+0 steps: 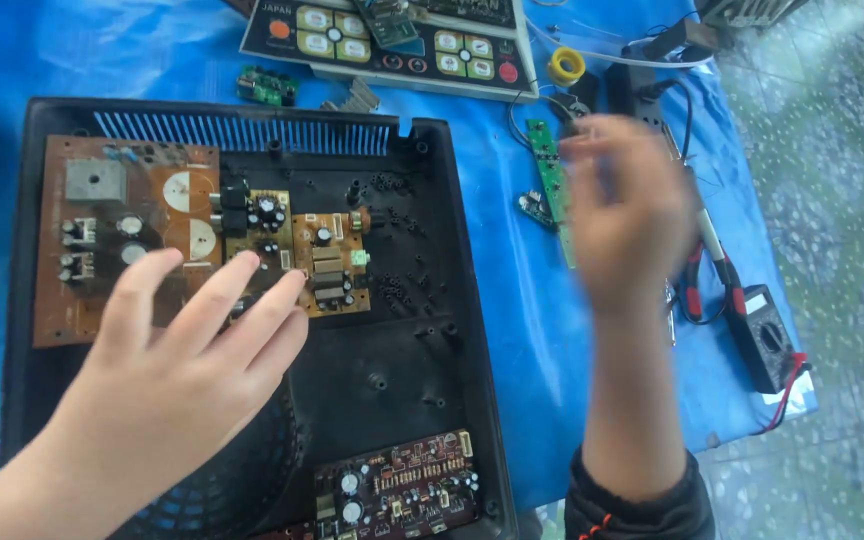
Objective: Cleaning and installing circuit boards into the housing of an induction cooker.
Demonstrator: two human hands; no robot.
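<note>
The left hand is spread flat with fingers extended, holding nothing, over the brown circuit boards seated in the upper left of the black plastic casing. The right hand is blurred above the blue sheet, beside a narrow green circuit strip; whether it grips anything cannot be told. A black multimeter lies at the right.

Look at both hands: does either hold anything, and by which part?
The left hand holds nothing, fingers spread flat over the brown circuit board. The right hand is too blurred to tell.
</note>
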